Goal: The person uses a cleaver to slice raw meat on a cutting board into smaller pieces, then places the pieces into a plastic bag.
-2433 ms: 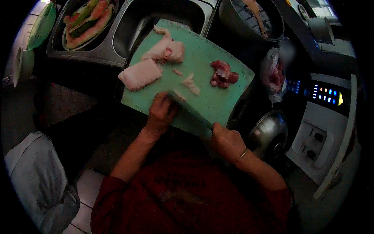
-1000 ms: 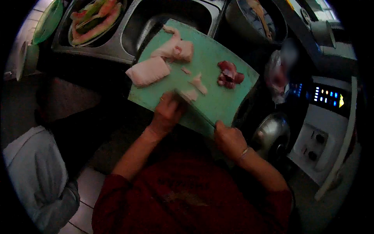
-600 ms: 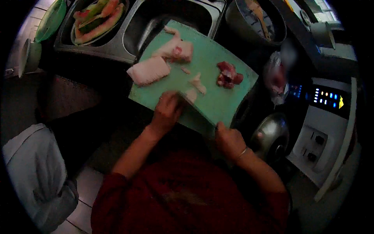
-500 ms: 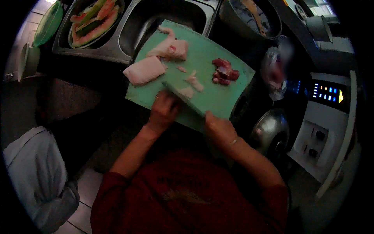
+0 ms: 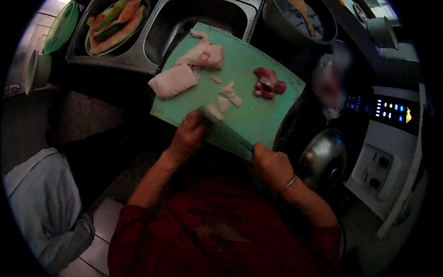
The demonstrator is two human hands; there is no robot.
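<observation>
My right hand (image 5: 273,165) is wrapped round the handle of a kitchen knife (image 5: 230,135). Its dark, broad blade slants across the near edge of a green cutting board (image 5: 281,60). Against the blade tip, my left hand (image 5: 188,136) has its fingers curled; what they pinch is hidden. Just beyond the tip lies a blurred pale slice (image 5: 213,112), with a small white piece (image 5: 223,104) and some pale strips (image 5: 230,93) past it. A thick pale slab of meat (image 5: 173,82) and a skin-on chunk (image 5: 203,56) rest at the board's left. Dark red meat pieces (image 5: 268,84) sit at its right.
Behind the board is a steel sink (image 5: 159,21); a bowl of watermelon rinds (image 5: 113,30) stands left of it. A large pot (image 5: 330,30) with a wooden spatula (image 5: 303,18) is at the back right. A clear plastic bag (image 5: 328,87) and metal lid (image 5: 325,154) lie right.
Both hands and the knife have come slightly nearer to me. A small white piece and a pale slice now lie apart beyond the blade, where one pale piece was before.
</observation>
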